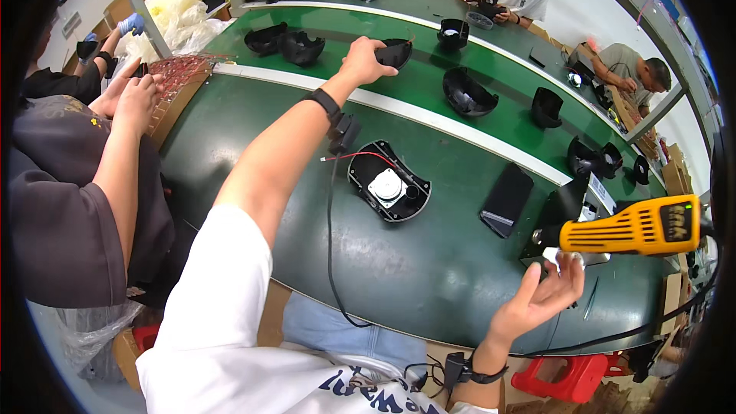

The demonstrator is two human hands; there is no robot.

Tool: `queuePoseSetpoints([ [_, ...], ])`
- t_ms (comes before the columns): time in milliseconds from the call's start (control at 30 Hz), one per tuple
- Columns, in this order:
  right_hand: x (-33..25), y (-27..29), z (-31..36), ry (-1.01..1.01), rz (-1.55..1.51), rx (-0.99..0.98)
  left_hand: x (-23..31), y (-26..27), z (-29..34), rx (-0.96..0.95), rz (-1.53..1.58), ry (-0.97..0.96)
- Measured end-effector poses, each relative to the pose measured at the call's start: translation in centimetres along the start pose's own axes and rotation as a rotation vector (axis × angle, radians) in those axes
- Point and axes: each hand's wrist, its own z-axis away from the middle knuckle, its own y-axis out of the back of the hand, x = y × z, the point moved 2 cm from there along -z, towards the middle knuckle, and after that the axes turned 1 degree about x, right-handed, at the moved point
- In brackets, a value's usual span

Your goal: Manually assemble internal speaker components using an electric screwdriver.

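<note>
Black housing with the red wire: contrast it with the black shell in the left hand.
The housing lies on the table; the shell is over the green belt. Nothing grips the housing; the left hand holds the shell. The housing shows a white round part; the shell, partly covered, shows none. Both are black.

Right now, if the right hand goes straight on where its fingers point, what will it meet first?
Probably the yellow tool, which lies up and to the right of the right hand. Depth is unclear here, so the hand might pass under it.
</note>
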Motion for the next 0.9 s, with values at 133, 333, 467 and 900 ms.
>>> queuePoseSetpoints([
  [133, -1.9, -1.8, 2.4, 0.163, 0.050, -0.341, -2.4, -1.7, 0.6, -0.059, 0.076, -0.121],
  [333, -3.1, -10.7, 1.5, 0.111, 0.319, -0.790, 0.0, 4.2, 3.7, 0.103, 0.151, -0.241],
  [467, 0.0, -13.7, 1.7, 0.084, 0.351, -0.817, 4.8, 8.5, 10.0, -0.162, 0.521, -0.170],
  [900, -2.0, -2.7, 1.5, -0.148, 0.361, -0.856, 10.6, 7.5, 26.6, -0.510, 0.399, -0.377],
])
